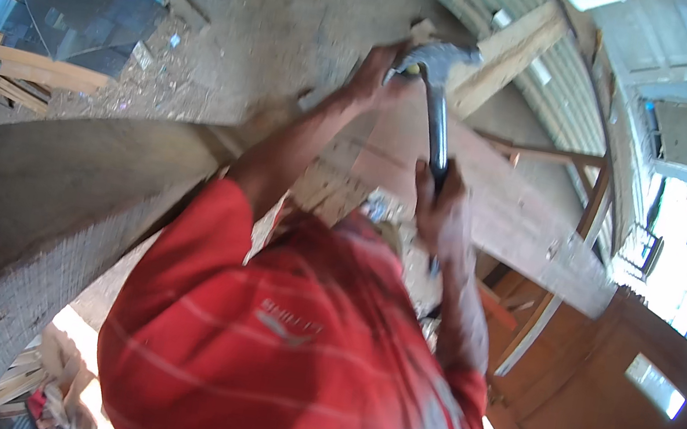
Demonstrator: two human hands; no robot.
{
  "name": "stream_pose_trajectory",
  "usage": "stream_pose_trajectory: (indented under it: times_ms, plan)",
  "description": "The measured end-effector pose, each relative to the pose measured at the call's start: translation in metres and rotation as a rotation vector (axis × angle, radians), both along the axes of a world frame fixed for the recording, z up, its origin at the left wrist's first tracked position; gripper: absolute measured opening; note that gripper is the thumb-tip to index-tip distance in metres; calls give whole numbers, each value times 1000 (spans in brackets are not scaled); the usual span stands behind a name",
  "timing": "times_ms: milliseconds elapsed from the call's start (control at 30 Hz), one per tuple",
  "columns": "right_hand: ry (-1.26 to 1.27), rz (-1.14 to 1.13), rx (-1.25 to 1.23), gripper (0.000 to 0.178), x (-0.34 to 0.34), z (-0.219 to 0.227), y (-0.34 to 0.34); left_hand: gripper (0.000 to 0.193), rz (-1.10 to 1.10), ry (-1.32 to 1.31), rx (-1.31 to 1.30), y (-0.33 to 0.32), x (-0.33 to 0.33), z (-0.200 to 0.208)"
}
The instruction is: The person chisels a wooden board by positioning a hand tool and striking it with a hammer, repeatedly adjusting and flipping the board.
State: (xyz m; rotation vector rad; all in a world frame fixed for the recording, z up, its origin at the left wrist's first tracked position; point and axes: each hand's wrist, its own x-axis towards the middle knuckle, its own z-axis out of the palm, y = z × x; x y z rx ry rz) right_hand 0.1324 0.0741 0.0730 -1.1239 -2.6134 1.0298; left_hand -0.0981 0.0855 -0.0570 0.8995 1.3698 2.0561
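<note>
So the right hand (441, 204) has a tight grip wrapped around the dark handle of a claw hammer (438, 95), with the metal head up near the far end of a reddish wooden plank (504, 207). The left hand (375, 77) is stretched out right beside the hammer head, fingers curled, touching or almost touching it; can't tell if its grip is pinching anything, it's too blurry. The plank runs slantwise across a pale wood beam (511, 44). Red striped shirt (288, 348) fills the bottom. Sawdust and scraps litter the concrete floor (286, 2).
</note>
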Motion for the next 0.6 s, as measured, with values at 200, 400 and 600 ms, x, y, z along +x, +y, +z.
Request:
stream_pose_trajectory:
  times_ms: [200, 400, 600]
  plan:
    - [512, -256, -278, 30, 35, 54, 3, 17, 81, 2, -53, -13, -11, 10]
    - [511, -460, -210, 31, 72, 13, 1, 20, 43, -90, -13, -15, -9, 14]
    - [360, -537, -281, 36, 99, -26, -11, 23, 72, -71, 9, -5, -15, 10]
